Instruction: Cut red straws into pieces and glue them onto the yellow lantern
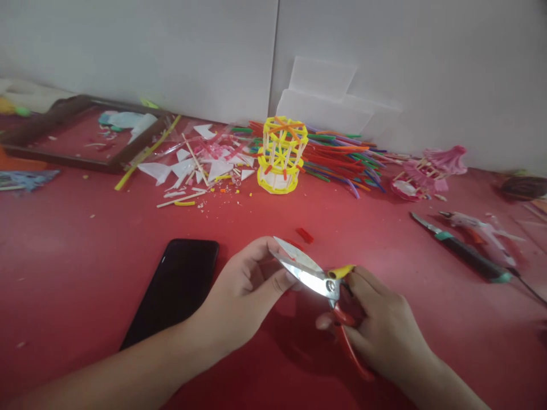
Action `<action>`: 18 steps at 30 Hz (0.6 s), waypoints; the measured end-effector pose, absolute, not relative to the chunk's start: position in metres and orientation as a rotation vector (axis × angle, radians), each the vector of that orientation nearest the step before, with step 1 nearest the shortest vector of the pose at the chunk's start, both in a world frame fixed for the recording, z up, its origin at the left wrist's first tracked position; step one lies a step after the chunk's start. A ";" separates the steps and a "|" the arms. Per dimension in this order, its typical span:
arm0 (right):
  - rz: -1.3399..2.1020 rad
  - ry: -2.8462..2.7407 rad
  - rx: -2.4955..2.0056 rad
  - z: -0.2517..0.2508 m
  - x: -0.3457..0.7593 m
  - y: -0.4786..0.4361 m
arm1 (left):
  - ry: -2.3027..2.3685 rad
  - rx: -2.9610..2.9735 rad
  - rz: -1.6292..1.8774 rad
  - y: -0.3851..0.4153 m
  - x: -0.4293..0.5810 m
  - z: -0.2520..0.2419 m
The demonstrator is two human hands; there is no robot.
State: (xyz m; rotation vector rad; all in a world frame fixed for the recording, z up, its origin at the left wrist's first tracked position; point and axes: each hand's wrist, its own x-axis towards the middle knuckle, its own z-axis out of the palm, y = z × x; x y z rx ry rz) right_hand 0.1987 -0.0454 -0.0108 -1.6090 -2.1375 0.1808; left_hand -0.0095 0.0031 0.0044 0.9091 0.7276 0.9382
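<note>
My right hand [380, 324] is wrapped round the handles of a pair of scissors [310, 276], with red and yellow on the grips. The shiny blades point left and up, slightly apart. My left hand [252, 285] is closed in a pinch right at the blades, its thumb beside the lower one. A sliver of red shows between the blades, but what the left fingers hold is mostly hidden. Just beyond the blades, a short red piece [305, 235] lies on the red table [363, 233].
A black phone [175, 290] lies left of my left hand. Behind stand a yellow stick tower [282, 156], coloured pipe cleaners [342, 156], paper scraps [217, 168] and a pink model [431, 171]. A knife [461, 250] and glue gun [482, 230] lie right, a frame [64, 156] left.
</note>
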 end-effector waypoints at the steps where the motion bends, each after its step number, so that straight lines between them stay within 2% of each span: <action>1: 0.173 -2.144 -1.610 -0.010 0.199 -0.045 | 0.732 0.916 0.934 0.003 -0.010 0.004; 14: 0.328 -2.125 -1.724 -0.015 0.203 -0.052 | 0.724 0.944 0.893 0.003 -0.010 0.007; 18: 0.247 -2.119 -1.707 -0.017 0.203 -0.054 | 0.688 0.932 0.904 0.003 -0.009 0.006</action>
